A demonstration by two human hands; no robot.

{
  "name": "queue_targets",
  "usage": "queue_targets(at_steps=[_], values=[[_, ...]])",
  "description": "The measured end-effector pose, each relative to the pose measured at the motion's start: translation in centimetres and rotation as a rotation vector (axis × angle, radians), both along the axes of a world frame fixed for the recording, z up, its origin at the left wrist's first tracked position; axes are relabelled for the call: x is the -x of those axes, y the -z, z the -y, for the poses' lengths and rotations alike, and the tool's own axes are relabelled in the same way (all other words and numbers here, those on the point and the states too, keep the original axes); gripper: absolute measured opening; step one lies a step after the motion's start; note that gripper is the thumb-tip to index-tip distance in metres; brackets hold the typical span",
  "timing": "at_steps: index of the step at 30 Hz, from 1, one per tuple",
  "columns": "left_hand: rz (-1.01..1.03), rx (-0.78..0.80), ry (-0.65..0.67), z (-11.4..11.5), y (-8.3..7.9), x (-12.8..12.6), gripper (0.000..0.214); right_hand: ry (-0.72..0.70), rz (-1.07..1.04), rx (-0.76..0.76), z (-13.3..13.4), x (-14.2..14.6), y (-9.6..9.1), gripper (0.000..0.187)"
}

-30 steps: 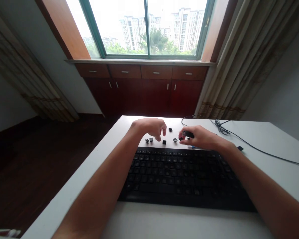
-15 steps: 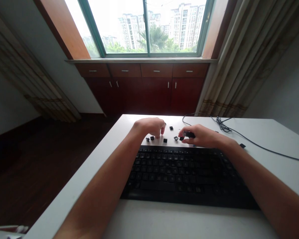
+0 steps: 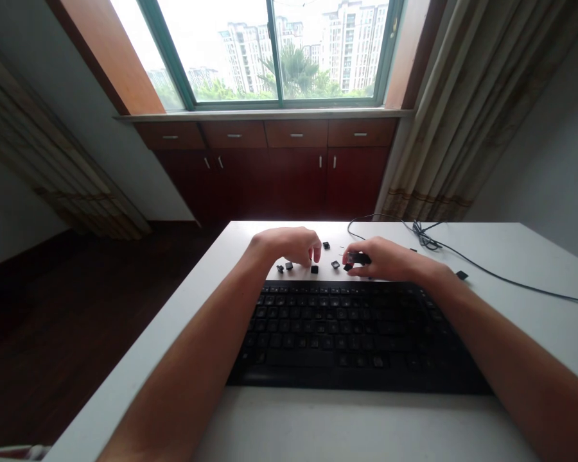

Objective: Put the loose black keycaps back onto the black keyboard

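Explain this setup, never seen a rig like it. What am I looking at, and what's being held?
There's no machine here: these are a person's own two bare hands, filmed by one camera worn on the head, looking forward and down. The left hand is curled over the white desk, its fingertips close to a loose black keycap. The right hand pinches a small black piece, probably a keycap, though the fingers partly hide it. More loose keycaps lie between the hands, just beyond a black keyboard. A dark cable runs across the desk on the right.
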State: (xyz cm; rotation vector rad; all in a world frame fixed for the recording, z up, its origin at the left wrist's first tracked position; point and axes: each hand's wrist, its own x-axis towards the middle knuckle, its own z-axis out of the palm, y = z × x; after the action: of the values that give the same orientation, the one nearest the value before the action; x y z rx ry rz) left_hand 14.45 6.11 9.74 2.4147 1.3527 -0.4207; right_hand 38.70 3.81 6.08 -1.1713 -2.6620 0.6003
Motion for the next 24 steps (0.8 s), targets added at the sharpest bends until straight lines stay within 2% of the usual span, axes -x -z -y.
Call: queue_targets(at_steps=[9,13,24], values=[[0.026,0.003,0.013,-0.07,-0.05,-0.1,0.035,-0.066,-0.019,-0.031,-0.16,-0.14,0.26,0.027],[0.033,0.011,0.024,-0.33,0.1,0.02,0.032,-0.048,-0.009,-0.015,-0.28,-0.24,0.29,0.031],[0.031,-0.009,0.017,-0.41,0.24,0.18,0.029,-0.065,-0.02,0.048,0.18,-0.09,-0.24,0.028]])
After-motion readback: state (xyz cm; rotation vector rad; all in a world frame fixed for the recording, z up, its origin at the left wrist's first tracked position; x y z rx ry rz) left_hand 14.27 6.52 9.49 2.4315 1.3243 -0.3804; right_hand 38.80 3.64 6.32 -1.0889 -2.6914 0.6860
